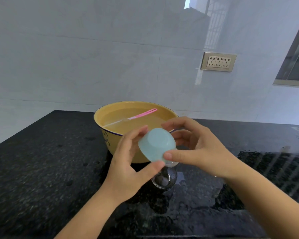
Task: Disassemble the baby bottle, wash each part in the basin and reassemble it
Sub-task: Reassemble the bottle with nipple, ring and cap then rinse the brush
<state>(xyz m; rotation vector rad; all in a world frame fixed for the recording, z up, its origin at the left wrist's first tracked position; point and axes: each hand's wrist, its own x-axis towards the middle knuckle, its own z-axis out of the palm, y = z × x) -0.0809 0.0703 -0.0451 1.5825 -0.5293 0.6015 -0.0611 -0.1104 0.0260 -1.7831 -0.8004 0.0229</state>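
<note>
Looking from the head camera, we see both hands over the black counter (41,169), in front of the yellow basin (107,135); our left hand (128,168) and right hand (197,149) both close their fingers around the pale blue cap (155,145), which sits on the clear baby bottle (164,178); a pink brush (136,116) lies in the basin's water.

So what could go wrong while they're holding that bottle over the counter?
The clear bottle hangs tilted over the hard, wet black countertop, held only by fingertips of the left hand and right hand on its blue cap; it might slip and drop. The full yellow basin sits close behind, so an elbow nudge could slosh water.
</note>
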